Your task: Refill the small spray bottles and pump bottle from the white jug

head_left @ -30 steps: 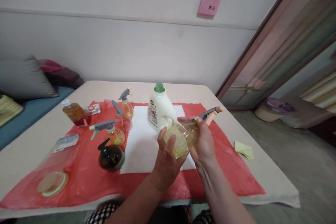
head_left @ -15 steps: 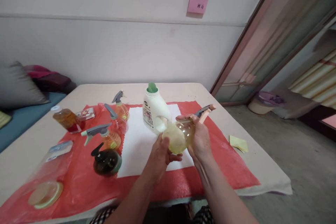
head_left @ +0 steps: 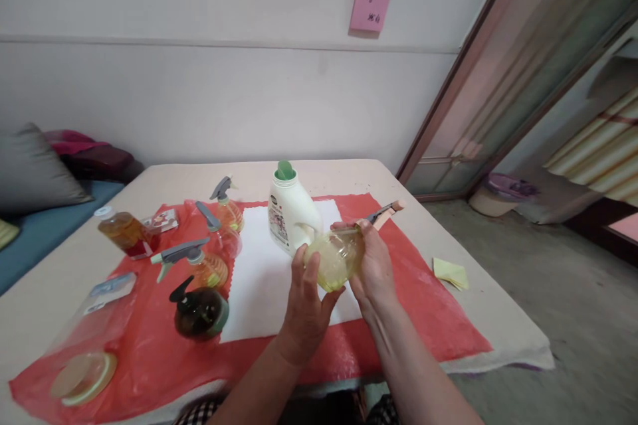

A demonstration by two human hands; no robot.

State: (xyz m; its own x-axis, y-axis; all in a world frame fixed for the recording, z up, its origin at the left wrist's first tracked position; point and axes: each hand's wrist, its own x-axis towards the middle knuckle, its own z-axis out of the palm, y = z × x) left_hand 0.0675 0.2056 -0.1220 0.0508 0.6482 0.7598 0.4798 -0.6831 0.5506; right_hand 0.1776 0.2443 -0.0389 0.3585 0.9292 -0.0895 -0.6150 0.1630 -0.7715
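Between my two hands lies a yellowish see-through spray bottle (head_left: 335, 260), tipped on its side with its base toward the left. Its grey and pink trigger head (head_left: 383, 212) sticks out to the right, past my fingers. My right hand (head_left: 375, 267) is wrapped round the neck end. My left hand (head_left: 310, 299) grips the base end, fingers on its near side and bottom. Just behind the bottle stands a white detergent jug (head_left: 292, 212) with a green piece (head_left: 284, 170) in its mouth, upright on a white sheet (head_left: 254, 292).
Several spray bottles (head_left: 212, 269), a dark pump bottle (head_left: 202, 313) and an amber bottle (head_left: 124, 231) stand at the left on red plastic (head_left: 149, 358). A round lidded container (head_left: 84, 378) lies front left. Yellow notes (head_left: 450, 272) lie at the right.
My left hand has shifted its grip on the bottle's base, fingers now higher and the thumb below. The bottle has turned slightly in my hands. The view has shifted a little.
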